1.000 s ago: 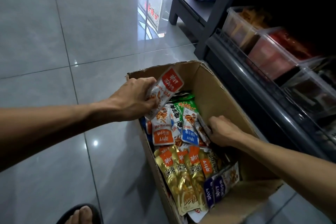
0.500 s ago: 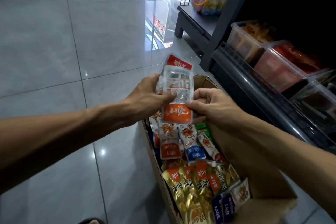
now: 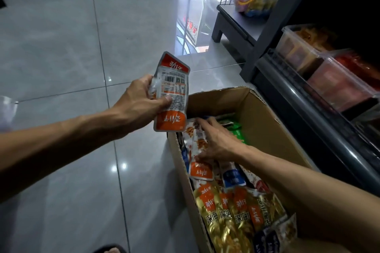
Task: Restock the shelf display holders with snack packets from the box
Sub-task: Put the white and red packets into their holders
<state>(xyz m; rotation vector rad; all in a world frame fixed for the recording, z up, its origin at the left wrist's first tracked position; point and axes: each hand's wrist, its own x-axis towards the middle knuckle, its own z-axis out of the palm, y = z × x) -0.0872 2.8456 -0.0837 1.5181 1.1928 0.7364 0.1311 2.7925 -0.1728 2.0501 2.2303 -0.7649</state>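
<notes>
Left hand (image 3: 141, 104) grips an orange packet (image 3: 171, 92); at its 5 o'clock, right hand (image 3: 218, 141), fingers loosely spread, touches packets in the box (image 3: 273, 129).

Your left arm: bare forearm reaching in from the left edge, wrist straight, raised; your left hand (image 3: 141, 101) curled in a grip, thumb pressed across the near face of the snack packet (image 3: 172, 92), fingers wrapped behind. Your right arm: bare forearm entering from the lower right, angled down and forward; your right hand (image 3: 218, 141) palm down, fingers spread and extended, fingertips resting on loose packets (image 3: 195, 139).
</notes>
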